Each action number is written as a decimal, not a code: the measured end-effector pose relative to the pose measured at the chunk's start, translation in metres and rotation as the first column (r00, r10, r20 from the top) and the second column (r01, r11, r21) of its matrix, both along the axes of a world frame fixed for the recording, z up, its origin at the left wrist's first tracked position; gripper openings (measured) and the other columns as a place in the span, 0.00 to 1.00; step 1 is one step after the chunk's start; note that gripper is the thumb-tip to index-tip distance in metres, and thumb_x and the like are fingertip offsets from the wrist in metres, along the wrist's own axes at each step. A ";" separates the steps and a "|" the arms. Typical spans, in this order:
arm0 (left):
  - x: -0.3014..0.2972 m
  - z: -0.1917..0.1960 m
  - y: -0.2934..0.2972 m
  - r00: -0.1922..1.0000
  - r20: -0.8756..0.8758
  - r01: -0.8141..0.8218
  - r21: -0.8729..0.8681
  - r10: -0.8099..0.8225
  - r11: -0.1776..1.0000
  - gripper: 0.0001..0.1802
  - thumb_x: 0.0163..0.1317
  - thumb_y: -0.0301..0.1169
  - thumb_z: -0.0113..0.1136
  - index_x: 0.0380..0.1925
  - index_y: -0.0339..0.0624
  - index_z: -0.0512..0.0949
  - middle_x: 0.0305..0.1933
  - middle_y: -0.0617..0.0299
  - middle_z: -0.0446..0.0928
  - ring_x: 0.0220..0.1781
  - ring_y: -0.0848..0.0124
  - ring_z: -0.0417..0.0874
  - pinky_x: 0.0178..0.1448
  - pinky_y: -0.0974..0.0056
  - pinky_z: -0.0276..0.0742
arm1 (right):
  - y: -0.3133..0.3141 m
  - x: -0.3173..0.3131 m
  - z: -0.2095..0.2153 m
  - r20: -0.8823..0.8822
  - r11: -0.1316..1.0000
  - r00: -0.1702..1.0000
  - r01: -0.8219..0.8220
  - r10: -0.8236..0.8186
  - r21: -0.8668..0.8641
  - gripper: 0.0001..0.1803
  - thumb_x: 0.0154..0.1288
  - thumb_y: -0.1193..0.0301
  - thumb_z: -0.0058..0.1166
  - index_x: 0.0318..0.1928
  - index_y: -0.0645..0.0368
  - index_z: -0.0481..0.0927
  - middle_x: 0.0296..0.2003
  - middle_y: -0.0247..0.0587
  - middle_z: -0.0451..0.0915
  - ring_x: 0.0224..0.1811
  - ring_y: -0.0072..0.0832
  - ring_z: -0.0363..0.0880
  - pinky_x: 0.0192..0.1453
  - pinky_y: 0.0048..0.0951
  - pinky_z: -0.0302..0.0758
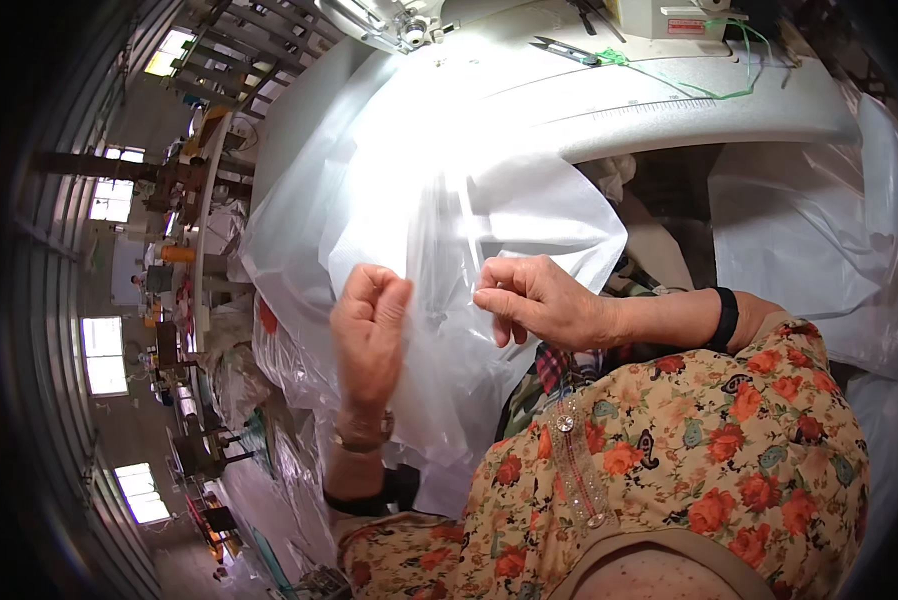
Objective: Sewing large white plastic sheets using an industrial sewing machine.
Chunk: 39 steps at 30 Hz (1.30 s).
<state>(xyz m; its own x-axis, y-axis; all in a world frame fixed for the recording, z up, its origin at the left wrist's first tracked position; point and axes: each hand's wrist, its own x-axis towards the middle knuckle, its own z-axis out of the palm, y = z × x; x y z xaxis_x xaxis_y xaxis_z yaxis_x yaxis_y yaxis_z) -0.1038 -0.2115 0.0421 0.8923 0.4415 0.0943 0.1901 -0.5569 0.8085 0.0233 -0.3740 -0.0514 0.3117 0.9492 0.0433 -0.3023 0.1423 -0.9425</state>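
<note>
Left hand (369,325), right hand (534,300) closed, pinching clear plastic sheet (439,200).

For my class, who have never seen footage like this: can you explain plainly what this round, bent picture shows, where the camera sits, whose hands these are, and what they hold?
The camera is worn on a person's head and looks down, so the picture bends at its rim. There is no machine arm: both hands are the person's own. The left hand and the right hand each pinch a sheet of thin white fabric with a clear plastic film over it; both grips are closed on this material. It drapes from a white sewing table. On that table lie small thread snips and a loose green thread. The person wears a floral sleeve. A workshop shows at the left.
</note>
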 end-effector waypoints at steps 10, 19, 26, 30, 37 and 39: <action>-0.012 -0.093 -0.033 0.994 0.110 0.061 -0.554 0.000 0.830 0.06 0.74 0.28 0.49 0.41 0.38 0.73 0.34 0.68 0.76 0.30 0.84 0.74 0.32 0.77 0.69 | 0.006 -0.002 -0.002 0.777 0.994 0.628 -0.054 -0.039 0.094 0.11 0.65 0.65 0.54 0.33 0.60 0.75 0.22 0.47 0.79 0.25 0.45 0.81 0.31 0.44 0.76; -0.007 -0.091 -0.040 0.982 0.152 -0.019 -0.502 0.110 0.865 0.09 0.74 0.32 0.50 0.36 0.39 0.72 0.28 0.73 0.71 0.28 0.88 0.67 0.28 0.79 0.60 | 0.006 -0.016 -0.003 0.983 0.987 0.175 -0.142 -0.049 0.074 0.09 0.60 0.68 0.55 0.32 0.58 0.70 0.21 0.36 0.77 0.23 0.32 0.78 0.30 0.31 0.69; -0.010 -0.107 -0.025 0.987 0.087 -0.060 -0.581 0.135 0.812 0.11 0.72 0.29 0.53 0.28 0.42 0.70 0.25 0.76 0.66 0.26 0.89 0.62 0.27 0.78 0.57 | -0.015 0.025 -0.010 0.900 0.921 0.222 -0.028 -0.374 0.389 0.08 0.59 0.70 0.59 0.35 0.59 0.75 0.35 0.39 0.82 0.35 0.32 0.82 0.40 0.34 0.76; -0.016 -0.104 -0.024 0.978 0.137 -0.065 -0.526 0.160 0.848 0.11 0.71 0.28 0.55 0.27 0.40 0.72 0.26 0.77 0.67 0.25 0.90 0.62 0.26 0.79 0.54 | -0.044 0.067 -0.032 0.882 0.690 -0.079 0.591 -0.465 0.417 0.19 0.56 0.64 0.65 0.44 0.61 0.76 0.42 0.45 0.79 0.43 0.41 0.78 0.47 0.40 0.73; -0.003 -0.087 -0.030 0.977 0.130 -0.061 -0.587 0.169 0.807 0.02 0.68 0.24 0.58 0.38 0.38 0.76 0.31 0.73 0.75 0.28 0.88 0.68 0.32 0.81 0.62 | -0.069 0.061 -0.067 0.721 0.739 0.668 0.578 -0.183 -0.347 0.11 0.66 0.68 0.54 0.35 0.64 0.71 0.27 0.49 0.72 0.30 0.44 0.74 0.36 0.40 0.69; -0.001 -0.083 -0.032 0.976 0.144 -0.057 -0.551 0.163 0.832 0.03 0.68 0.25 0.58 0.37 0.37 0.76 0.28 0.75 0.72 0.26 0.89 0.65 0.28 0.80 0.59 | -0.058 0.050 -0.041 0.694 0.883 0.669 0.458 -0.266 -0.103 0.12 0.68 0.69 0.51 0.33 0.65 0.71 0.24 0.50 0.70 0.26 0.45 0.71 0.33 0.38 0.68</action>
